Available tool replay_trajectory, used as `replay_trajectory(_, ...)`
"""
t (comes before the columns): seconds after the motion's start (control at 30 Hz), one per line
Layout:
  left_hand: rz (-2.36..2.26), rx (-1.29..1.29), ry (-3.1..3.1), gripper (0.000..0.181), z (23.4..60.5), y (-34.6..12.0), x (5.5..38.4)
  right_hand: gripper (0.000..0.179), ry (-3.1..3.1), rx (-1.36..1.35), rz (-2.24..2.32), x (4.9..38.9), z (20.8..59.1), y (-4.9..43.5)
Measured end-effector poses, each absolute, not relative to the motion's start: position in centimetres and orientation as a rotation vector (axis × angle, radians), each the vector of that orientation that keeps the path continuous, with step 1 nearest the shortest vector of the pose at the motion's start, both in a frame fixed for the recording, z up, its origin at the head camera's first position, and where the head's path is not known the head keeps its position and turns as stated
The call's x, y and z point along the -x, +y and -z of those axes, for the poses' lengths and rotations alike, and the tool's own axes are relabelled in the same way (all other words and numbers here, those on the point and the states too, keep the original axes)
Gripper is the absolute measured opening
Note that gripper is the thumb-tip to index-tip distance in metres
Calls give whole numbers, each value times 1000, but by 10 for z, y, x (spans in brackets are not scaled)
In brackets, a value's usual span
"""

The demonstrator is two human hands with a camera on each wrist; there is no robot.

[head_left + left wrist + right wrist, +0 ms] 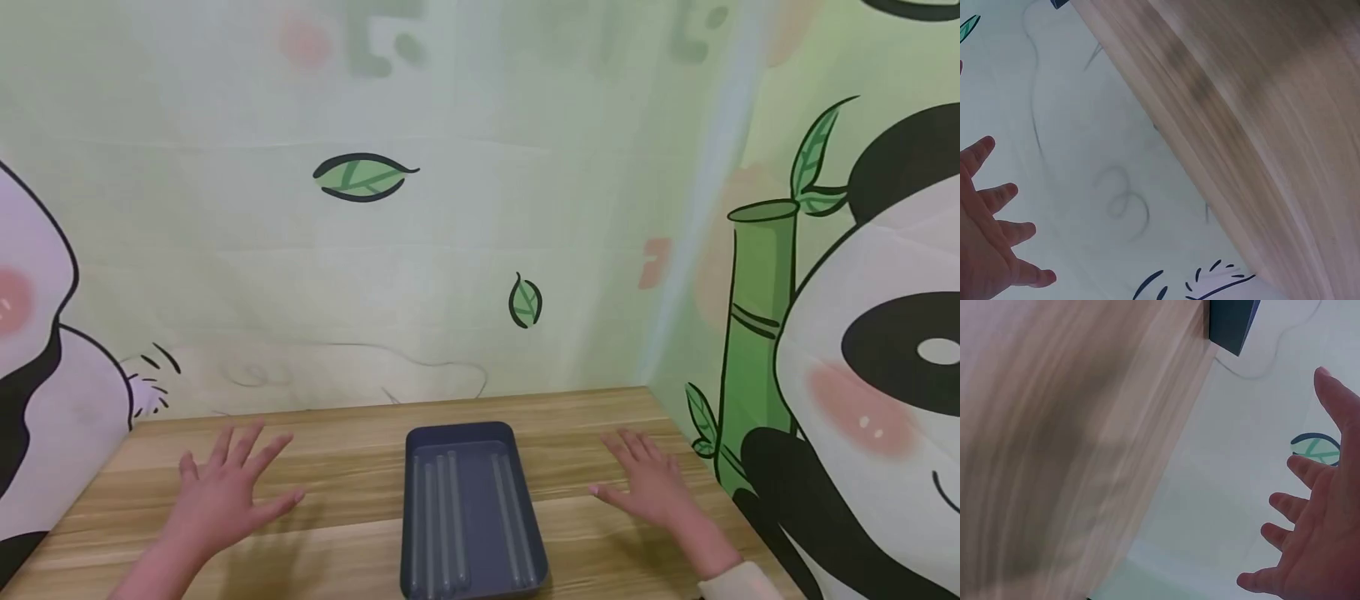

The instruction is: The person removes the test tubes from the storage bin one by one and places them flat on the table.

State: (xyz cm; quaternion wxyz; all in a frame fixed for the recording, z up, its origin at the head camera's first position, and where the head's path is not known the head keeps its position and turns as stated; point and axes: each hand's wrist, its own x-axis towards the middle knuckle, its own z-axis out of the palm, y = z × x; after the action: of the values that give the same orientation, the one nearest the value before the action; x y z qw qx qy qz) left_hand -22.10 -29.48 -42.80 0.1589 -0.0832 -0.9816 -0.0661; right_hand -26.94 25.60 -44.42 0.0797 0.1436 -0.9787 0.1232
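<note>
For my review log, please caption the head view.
Bare left hand and right hand, both empty, flank a dark-blue rectangular tray of slender translucent rods on a wood-grain table.

The left grip (986, 242) hovers splayed near the tabletop (1254, 137).

wall (225, 283): pale green | prints: leaf (363, 177), panda (862, 400), bamboo (761, 275) | table (348, 483): wood-grain

Beyond the far edge of the wood-grained worktop (345, 483), we see a pale green backdrop (465, 108) printed with leaves (362, 177); a cartoon panda (885, 350) and bamboo stalk (763, 271) line the right edge, a cropped black-and-white figure (78, 392) the left.
</note>
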Motion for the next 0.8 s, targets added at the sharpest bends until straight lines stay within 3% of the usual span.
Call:
replay_trajectory(0.43,226,341,-2707,68,445,-295,216,82,-2950,-449,-499,266,459,250)
replay_trajectory(0.8,365,448,-2637,63,460,-288,208,70,-2912,-431,-607,265,461,243)
